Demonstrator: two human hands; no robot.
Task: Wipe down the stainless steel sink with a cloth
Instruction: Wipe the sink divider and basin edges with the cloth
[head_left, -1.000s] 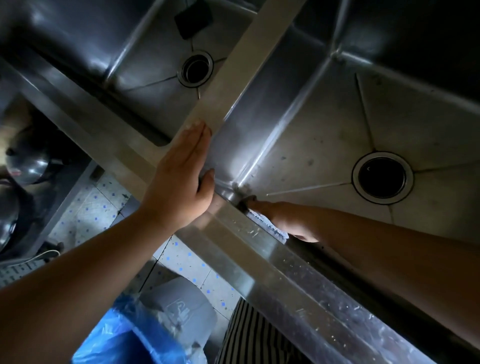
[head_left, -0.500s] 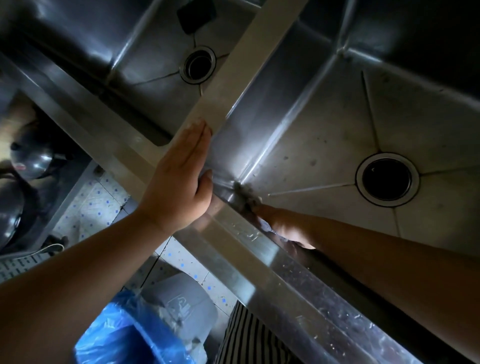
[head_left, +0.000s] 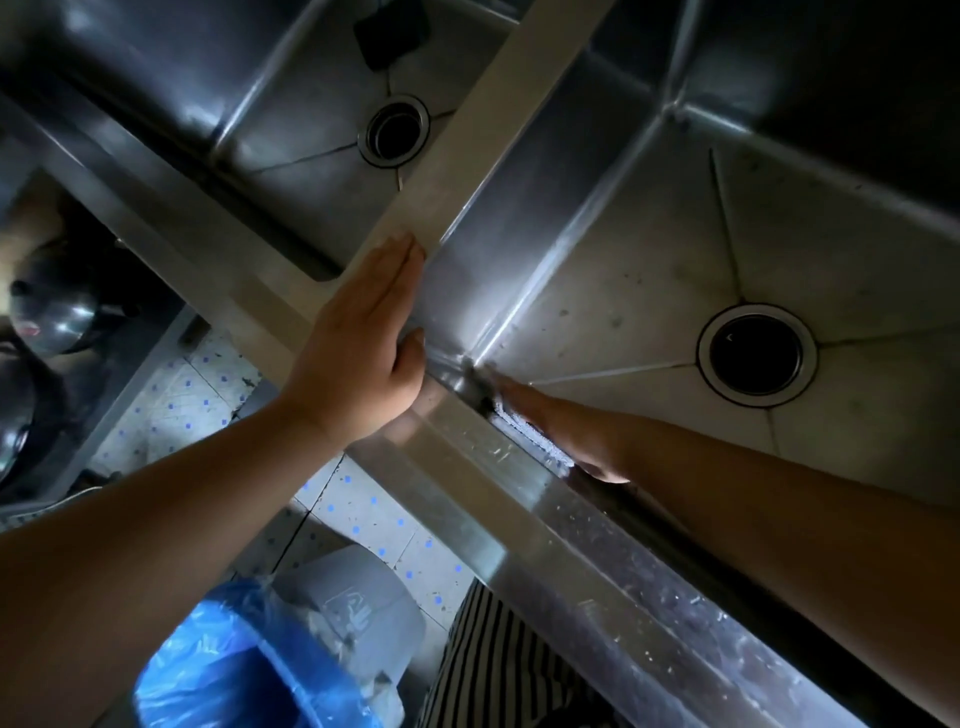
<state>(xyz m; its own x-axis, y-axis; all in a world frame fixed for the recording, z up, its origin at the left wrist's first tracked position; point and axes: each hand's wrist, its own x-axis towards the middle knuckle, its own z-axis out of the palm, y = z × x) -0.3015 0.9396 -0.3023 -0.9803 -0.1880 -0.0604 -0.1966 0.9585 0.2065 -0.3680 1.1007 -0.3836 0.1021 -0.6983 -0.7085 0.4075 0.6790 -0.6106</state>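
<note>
A stainless steel double sink fills the view; the right basin (head_left: 649, 270) has a round drain (head_left: 756, 355). My left hand (head_left: 358, 353) rests flat with straight fingers on the steel divider (head_left: 498, 104) between the two basins. My right hand (head_left: 566, 431) reaches down inside the right basin and presses a pale cloth (head_left: 530, 434) against the near wall, close to the basin's near-left corner. The sink's front rim (head_left: 571, 551) hides most of the cloth and the right hand's fingers.
The left basin (head_left: 291, 119) has its own drain (head_left: 395, 130) and a dark square object (head_left: 392, 34) at its far side. Below the rim stand a bin with a blue bag (head_left: 234, 665), a tiled floor (head_left: 192, 410) and metal pots (head_left: 52, 306) on a shelf at left.
My right hand with the cloth slid along the near wall toward the corner, then back a little. My left hand stayed on the divider.
</note>
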